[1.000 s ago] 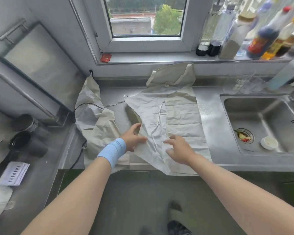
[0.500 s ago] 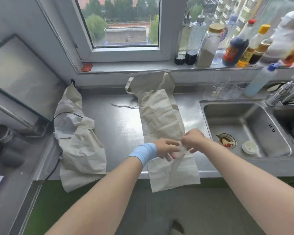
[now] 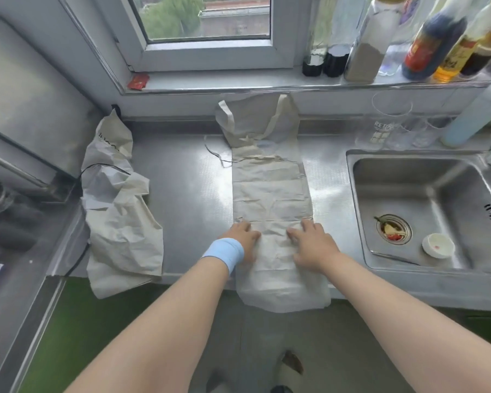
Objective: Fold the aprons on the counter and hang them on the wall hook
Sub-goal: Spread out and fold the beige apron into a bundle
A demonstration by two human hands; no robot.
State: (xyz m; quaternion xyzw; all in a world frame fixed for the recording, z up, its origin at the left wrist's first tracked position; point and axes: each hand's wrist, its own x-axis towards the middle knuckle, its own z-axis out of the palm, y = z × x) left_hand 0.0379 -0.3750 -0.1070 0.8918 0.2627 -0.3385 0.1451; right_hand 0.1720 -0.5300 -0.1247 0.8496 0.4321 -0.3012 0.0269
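Pressing flat on the folded apron (image 3: 270,194), the left hand (image 3: 243,236) and the right hand (image 3: 312,245) lie spread, palms down and fingers open, gripping nothing. This apron lies just left of the sink (image 3: 425,205) as a long narrow strip, folded lengthwise, its neck strap end propped against the wall farther from the sink's front rim and its hem hanging off the counter (image 3: 187,194) edge. It looks about halfway folded: crosswise folds are probably still due. A second apron (image 3: 119,211) sits well to the left of the sink, crumpled and untouched, part of it drooping over the edge. No wall hook shows, so hanging is all ahead. Both aprons are pale, creased, thin woven cloth, with slim ties trailing; the counter and sink are dull brushed steel with a fine embossed grain.
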